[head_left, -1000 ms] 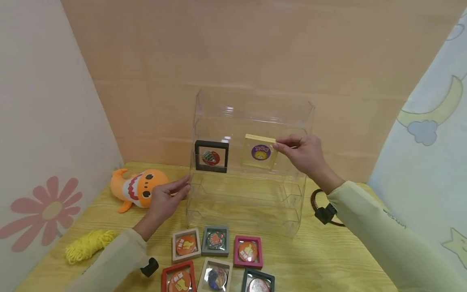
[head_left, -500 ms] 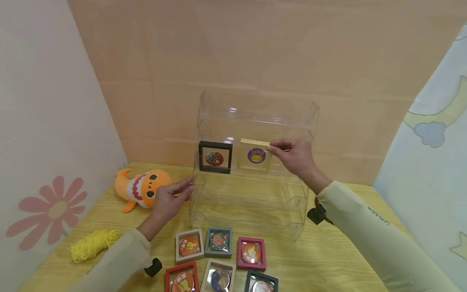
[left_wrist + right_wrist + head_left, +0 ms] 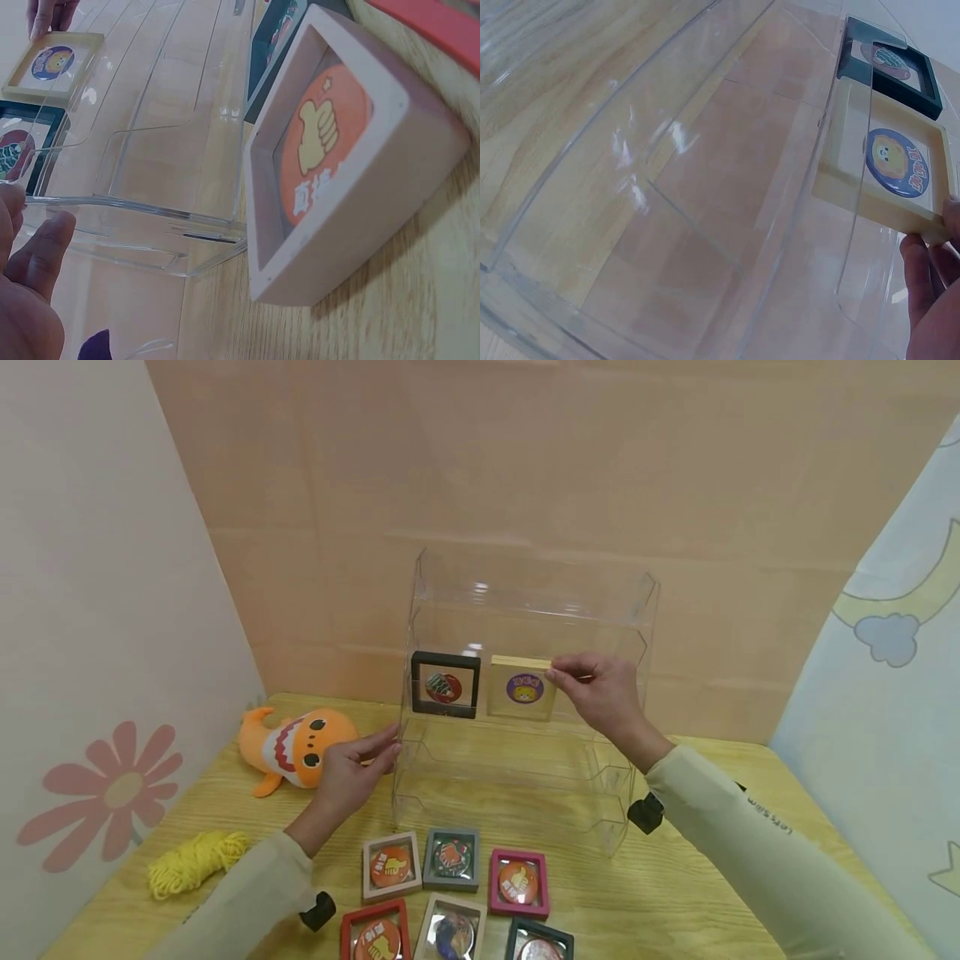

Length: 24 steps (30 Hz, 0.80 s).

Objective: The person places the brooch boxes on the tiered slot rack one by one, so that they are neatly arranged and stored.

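Observation:
My right hand [image 3: 603,689] pinches the upper right corner of a pale yellow square frame [image 3: 521,706], which holds a purple bear badge. The frame stands in a middle tier of a clear plastic display rack [image 3: 517,772]. To its left in the same tier is a black frame [image 3: 446,713] with a red and green badge. My left hand [image 3: 352,781] holds the rack's left side edge between thumb and fingers. In the right wrist view, fingertips grip the corner of the yellow frame [image 3: 840,187]. The left wrist view shows the left hand [image 3: 34,292] at the clear edge.
Several framed badges lie before the rack, among them a pink frame [image 3: 519,910] and a grey one [image 3: 452,885]. An orange shark plush [image 3: 303,743] and a yellow yarn bundle [image 3: 197,862] are on the left. A peach backdrop [image 3: 480,460] rises behind.
My right hand has moved left and down with the yellow frame, bringing it upright into the tier beside the black frame. The left hand stays at the rack's side.

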Available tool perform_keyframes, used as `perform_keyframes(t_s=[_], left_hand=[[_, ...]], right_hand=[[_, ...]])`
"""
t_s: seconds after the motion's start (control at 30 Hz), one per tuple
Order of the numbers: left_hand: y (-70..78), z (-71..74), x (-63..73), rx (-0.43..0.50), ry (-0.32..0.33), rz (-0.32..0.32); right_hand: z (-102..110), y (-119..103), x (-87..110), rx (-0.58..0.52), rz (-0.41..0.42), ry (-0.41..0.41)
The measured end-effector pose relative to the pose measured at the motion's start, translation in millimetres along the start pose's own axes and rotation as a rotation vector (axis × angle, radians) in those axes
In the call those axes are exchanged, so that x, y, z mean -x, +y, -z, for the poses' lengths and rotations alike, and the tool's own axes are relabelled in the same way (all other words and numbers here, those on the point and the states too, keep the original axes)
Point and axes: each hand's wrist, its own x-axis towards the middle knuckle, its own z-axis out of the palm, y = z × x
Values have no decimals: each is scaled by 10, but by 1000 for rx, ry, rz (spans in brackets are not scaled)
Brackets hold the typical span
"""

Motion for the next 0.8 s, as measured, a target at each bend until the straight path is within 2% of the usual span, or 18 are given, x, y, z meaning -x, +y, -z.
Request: perform_keyframes(t_s=[0.37,0.8], left_hand=[[-29,-16,-5,4,-11,5],[-39,-15,-22,-20,-1,-8]], right_hand=[[-77,-14,55,-40,26,13],[-78,-45,28,37,40,-19]])
